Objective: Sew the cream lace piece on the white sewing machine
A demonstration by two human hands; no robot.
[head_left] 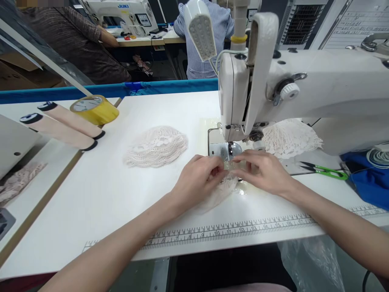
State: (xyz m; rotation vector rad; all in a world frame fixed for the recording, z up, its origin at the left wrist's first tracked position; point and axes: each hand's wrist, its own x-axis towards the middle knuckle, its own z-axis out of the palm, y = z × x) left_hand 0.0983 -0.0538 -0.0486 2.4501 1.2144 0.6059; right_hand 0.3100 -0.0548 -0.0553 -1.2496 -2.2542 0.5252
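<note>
A piece of pale lace (220,194) lies just in front of the presser foot of a white sewing machine (322,81). My left hand (200,176) pinches its upper edge, fingers curled together. Close by on the other side, my right hand (263,170) has its thumb and fingers closing on the same lace near the needle plate (218,150). The fingertips partly hide the lace edge. To the left rests a stack of lace pieces (158,147). Another lace pile (291,138) sits behind the needle, under the machine arm.
Green-handled scissors (331,172) lie right of the machine, beside blue cloth (369,178). A yellow tape roll (95,109) and two beige rolls (59,132) stand at the left. A printed ruler (227,231) runs along the front edge. Two people work beyond the table.
</note>
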